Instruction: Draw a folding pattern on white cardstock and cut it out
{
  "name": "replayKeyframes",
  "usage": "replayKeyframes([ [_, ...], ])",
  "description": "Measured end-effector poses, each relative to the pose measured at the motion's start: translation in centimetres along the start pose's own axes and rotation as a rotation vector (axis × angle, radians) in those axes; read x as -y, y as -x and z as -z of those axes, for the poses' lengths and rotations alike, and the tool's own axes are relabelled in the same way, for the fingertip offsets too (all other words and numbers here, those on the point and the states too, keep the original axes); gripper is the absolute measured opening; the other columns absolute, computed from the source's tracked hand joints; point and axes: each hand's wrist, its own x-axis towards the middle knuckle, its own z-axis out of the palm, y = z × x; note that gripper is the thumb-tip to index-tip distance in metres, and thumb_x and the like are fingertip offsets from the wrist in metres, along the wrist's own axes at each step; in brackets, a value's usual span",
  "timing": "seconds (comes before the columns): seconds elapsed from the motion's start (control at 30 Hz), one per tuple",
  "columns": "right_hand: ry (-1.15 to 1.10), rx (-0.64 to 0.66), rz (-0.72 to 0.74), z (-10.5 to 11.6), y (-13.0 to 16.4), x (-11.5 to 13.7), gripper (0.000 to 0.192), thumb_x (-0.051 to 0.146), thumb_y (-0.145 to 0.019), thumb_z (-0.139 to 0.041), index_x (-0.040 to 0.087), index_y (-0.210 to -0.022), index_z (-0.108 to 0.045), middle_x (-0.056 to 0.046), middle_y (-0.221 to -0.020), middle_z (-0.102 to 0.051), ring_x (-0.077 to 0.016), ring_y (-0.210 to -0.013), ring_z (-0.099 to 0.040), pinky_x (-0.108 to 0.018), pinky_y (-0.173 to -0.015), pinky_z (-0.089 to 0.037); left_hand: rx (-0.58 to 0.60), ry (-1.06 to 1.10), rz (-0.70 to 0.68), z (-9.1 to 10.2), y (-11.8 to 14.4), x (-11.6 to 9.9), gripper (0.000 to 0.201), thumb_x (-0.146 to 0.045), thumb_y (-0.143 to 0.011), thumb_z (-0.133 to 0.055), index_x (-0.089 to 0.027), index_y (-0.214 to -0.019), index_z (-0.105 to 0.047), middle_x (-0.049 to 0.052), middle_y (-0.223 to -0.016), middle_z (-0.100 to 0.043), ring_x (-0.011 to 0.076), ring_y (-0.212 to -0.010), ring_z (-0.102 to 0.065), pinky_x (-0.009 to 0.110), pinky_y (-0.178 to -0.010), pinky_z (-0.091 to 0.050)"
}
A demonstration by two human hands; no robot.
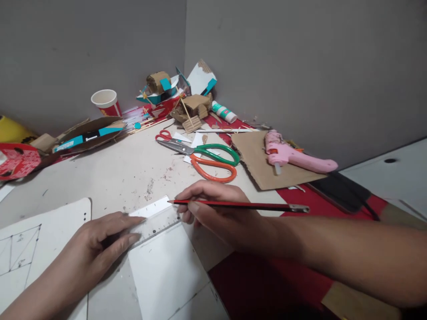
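My right hand (213, 211) grips a red-and-black pencil (248, 205) between thumb and fingers. The pencil lies nearly level, its tip pointing left over the far edge of a clear ruler (156, 226). Thumb and forefinger of my left hand (106, 238) hold the ruler's left end down; its other fingers are partly hidden. Under the ruler is a white sheet (168, 266), with a narrow strip of it showing beyond the far edge. Left of that lies a white card (43, 231) bearing a ruled drawing of boxes and diagonals, partly covered by my left forearm.
Beyond my hands lie scissors (213, 162) with green and orange handles. A pink glue gun (287, 155) rests on a cardboard piece (256, 178). Along the wall stand a paper cup (111, 106), cardboard models (193, 106) and a glue stick (224, 112).
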Motion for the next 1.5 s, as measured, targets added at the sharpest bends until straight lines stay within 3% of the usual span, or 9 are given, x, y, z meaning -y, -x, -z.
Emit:
replayKeyframes([
  [0.2,-0.107,-0.033,-0.001,0.0,-0.7,-0.2,0.018,0.017,-0.079,-0.056,0.014,-0.092,-0.068,-0.002,-0.076,-0.069,-0.0126,-0.066,-0.062,-0.023,-0.057,-0.049,-0.056,-0.064,-0.098,0.4,-0.2,-0.4,0.028,-0.040,-0.088,-0.061,-0.036,-0.115,-0.069,0.000,-0.108,-0.076,0.0204,-0.094,-0.071,0.024,-0.073,-0.058],
  [0.33,-0.104,-0.071,-0.011,-0.3,-0.9,-0.6,0.018,0.014,-0.077,-0.057,0.014,-0.091,-0.069,-0.002,-0.079,-0.070,-0.0125,-0.067,-0.063,-0.024,-0.060,-0.049,-0.065,-0.069,-0.118,0.5,-0.5,-1.1,0.025,-0.038,-0.089,-0.061,-0.037,-0.112,-0.070,-0.002,-0.101,-0.077,0.0178,-0.086,-0.072,0.022,-0.071,-0.058],
  [0.47,-0.091,-0.070,0.000,-0.4,-1.0,-0.7,0.019,0.012,-0.077,-0.057,0.014,-0.090,-0.070,-0.002,-0.079,-0.070,-0.0130,-0.069,-0.063,-0.025,-0.063,-0.049,-0.078,-0.112,-0.142,0.5,-0.5,-0.9,0.025,-0.037,-0.089,-0.060,-0.037,-0.112,-0.069,-0.002,-0.104,-0.077,0.0186,-0.091,-0.072,0.022,-0.071,-0.058],
  [0.7,-0.055,-0.064,0.036,-0.2,-1.0,-0.4,0.015,0.006,-0.076,-0.059,0.016,-0.085,-0.067,0.001,-0.074,-0.067,-0.0109,-0.068,-0.060,-0.023,-0.064,-0.047,-0.083,-0.172,-0.149,0.5,-0.1,-0.5,0.027,-0.041,-0.090,-0.060,-0.038,-0.115,-0.067,-0.002,-0.109,-0.076,0.0205,-0.096,-0.071,0.029,-0.083,-0.058],
  [0.93,-0.035,-0.059,0.069,-0.2,-1.0,-0.4,0.015,0.005,-0.076,-0.058,0.016,-0.084,-0.066,0.001,-0.075,-0.067,-0.0107,-0.067,-0.061,-0.022,-0.063,-0.047,-0.086,-0.175,-0.128,0.6,-0.1,-0.5,0.027,-0.040,-0.088,-0.062,-0.041,-0.114,-0.067,-0.005,-0.110,-0.076,0.0202,-0.098,-0.071,0.026,-0.077,-0.059],
  [1.5,0.027,-0.042,0.048,-0.4,-0.7,-0.3,0.015,0.009,-0.077,-0.059,0.015,-0.085,-0.070,0.001,-0.073,-0.068,-0.0100,-0.064,-0.058,-0.020,-0.059,-0.045,-0.056,-0.149,-0.141,0.5,-0.2,-1.1,0.027,-0.032,-0.091,-0.058,-0.033,-0.117,-0.068,0.000,-0.099,-0.076,0.0168,-0.086,-0.070,0.026,-0.073,-0.057],
])
